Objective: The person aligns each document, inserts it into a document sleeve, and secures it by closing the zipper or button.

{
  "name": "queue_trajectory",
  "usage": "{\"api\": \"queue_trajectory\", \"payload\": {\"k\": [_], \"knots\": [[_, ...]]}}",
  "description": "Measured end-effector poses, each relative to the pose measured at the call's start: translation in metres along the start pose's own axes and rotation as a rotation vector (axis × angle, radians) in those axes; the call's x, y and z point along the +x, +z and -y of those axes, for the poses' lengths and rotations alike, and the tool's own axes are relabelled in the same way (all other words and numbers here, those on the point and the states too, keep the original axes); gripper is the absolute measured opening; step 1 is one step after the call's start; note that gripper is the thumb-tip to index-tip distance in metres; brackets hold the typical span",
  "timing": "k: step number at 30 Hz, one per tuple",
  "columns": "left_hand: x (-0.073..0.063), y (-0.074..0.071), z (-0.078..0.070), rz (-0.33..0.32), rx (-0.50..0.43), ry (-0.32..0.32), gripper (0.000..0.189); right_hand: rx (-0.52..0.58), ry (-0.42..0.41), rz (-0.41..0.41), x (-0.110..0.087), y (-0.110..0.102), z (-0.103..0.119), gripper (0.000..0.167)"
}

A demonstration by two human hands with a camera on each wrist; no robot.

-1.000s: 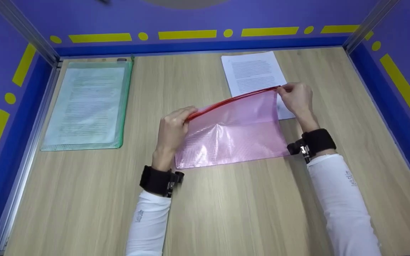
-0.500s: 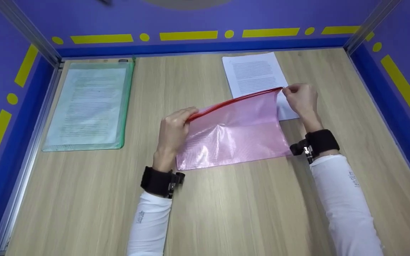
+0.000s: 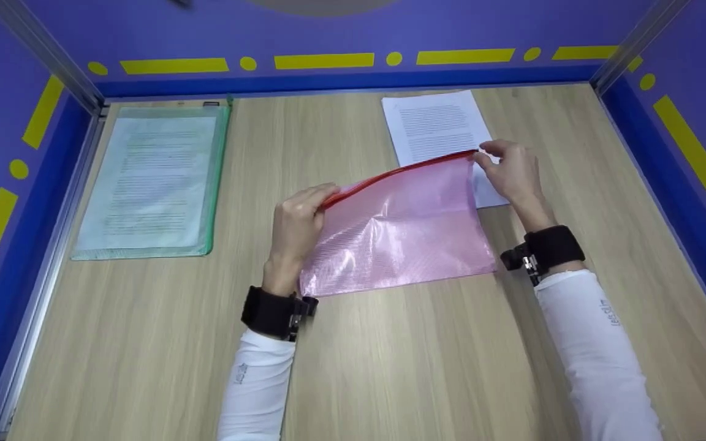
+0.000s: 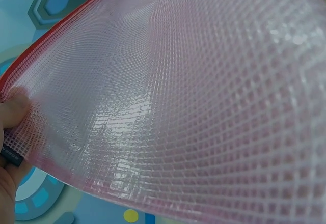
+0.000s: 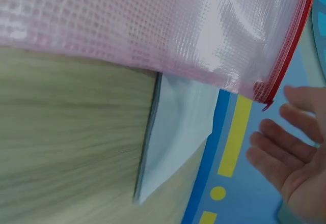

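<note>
A translucent pink mesh zip pouch (image 3: 402, 239) with a red zip along its top edge is held up in the middle of the head view. My left hand (image 3: 298, 223) grips its top left corner; the left wrist view shows the thumb (image 4: 18, 107) against the mesh beside a small black tag (image 4: 11, 155). Close to the opposite corner is my right hand (image 3: 515, 171). In the right wrist view that right hand (image 5: 293, 150) has its fingers spread and apart from the red zip end (image 5: 267, 102), holding nothing.
Behind the pouch lies a stack of printed paper (image 3: 436, 122), partly covered by it. A green zip pouch (image 3: 151, 184) with printed sheets inside lies at the left on the wooden table (image 3: 390, 367). Purple-blue panels (image 3: 328, 37) enclose the table's back and sides.
My right fingers have let go of the pouch's right zip corner and opened. That corner has shifted slightly left. My left hand keeps its grip, almost unmoved.
</note>
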State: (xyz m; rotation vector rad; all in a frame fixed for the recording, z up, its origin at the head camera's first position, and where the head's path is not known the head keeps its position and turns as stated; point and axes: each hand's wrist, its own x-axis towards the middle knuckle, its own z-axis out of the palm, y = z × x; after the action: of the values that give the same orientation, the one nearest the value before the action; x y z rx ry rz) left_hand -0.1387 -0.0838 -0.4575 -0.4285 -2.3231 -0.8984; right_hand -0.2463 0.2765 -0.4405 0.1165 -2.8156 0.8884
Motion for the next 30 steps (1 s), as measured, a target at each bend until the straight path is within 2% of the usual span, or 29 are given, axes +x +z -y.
{"api": "queue_trajectory", "payload": {"k": [3, 7, 11, 15, 20, 27, 30], "knots": [[0.000, 0.000, 0.001, -0.013, -0.006, 0.006, 0.035, 0.007, -0.155, 0.013, -0.001, 0.003, 0.011, 0.040], [0.001, 0.000, 0.001, -0.030, -0.018, 0.013, 0.039, -0.038, -0.372, 0.064, -0.002, 0.008, 0.029, 0.049], [0.001, -0.001, 0.001, -0.045, -0.025, 0.020, 0.039, -0.121, -0.496, 0.162, -0.002, 0.011, 0.047, 0.057], [0.001, -0.001, 0.000, -0.054, -0.026, 0.029, 0.038, -0.180, -0.533, 0.264, 0.001, 0.014, 0.063, 0.059], [0.002, -0.003, 0.003, -0.066, -0.070, 0.002, 0.037, -0.187, -0.528, 0.335, 0.008, 0.022, 0.074, 0.056], [0.002, -0.006, 0.004, -0.062, -0.102, -0.018, 0.037, -0.100, -0.594, 0.374, 0.012, 0.034, 0.081, 0.028], [0.003, -0.007, 0.004, -0.061, -0.097, -0.032, 0.034, -0.063, -0.599, 0.375, 0.011, 0.036, 0.082, 0.021]]}}
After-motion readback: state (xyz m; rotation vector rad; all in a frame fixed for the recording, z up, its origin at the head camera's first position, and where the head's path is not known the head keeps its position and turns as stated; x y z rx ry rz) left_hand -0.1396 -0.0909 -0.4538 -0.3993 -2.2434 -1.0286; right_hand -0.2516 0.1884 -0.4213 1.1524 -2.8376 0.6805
